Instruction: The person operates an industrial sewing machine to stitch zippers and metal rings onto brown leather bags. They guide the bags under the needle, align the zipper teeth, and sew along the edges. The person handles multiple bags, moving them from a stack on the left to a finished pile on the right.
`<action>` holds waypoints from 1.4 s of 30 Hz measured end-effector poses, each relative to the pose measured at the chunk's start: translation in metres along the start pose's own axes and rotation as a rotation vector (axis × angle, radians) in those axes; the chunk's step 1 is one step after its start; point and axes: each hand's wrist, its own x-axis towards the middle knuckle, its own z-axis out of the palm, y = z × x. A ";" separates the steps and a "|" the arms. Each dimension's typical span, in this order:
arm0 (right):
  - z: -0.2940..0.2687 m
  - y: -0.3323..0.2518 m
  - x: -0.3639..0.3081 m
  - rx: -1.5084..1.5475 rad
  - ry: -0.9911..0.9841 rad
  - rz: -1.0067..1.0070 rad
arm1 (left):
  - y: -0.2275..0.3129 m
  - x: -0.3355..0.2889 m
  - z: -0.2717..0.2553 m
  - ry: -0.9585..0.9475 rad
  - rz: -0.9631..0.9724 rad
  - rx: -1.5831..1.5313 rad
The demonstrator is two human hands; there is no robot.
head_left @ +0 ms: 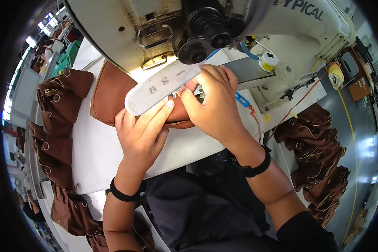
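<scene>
A brown leather bag (113, 90) lies on the white table under the head of a sewing machine (155, 25). My left hand (140, 134) rests with outstretched fingers on the bag's near side, its fingertips by the rounded white guard (159, 89). Close to the needle area, my right hand (216, 105) is closed, thumb and index finger pinched together. Whatever sits in that pinch is too small and covered to make out. The guard and my fingers hide the needle and part of the bag.
More brown bags with metal rings hang or lie in a row at the left (65, 96), and a heap of them (313, 147) is at the right. Blue-handled snips (241, 99) lie beside my right hand. A small white bottle (268, 62) stands on the machine bed.
</scene>
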 end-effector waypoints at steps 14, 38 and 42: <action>0.001 -0.002 -0.001 -0.002 -0.033 0.074 | -0.001 0.001 0.002 0.010 0.007 0.019; 0.000 -0.007 0.001 -0.028 -0.059 0.089 | -0.020 0.002 0.006 0.024 0.086 -0.082; 0.001 -0.006 -0.001 -0.011 0.020 0.075 | -0.018 0.003 0.006 0.011 0.069 -0.073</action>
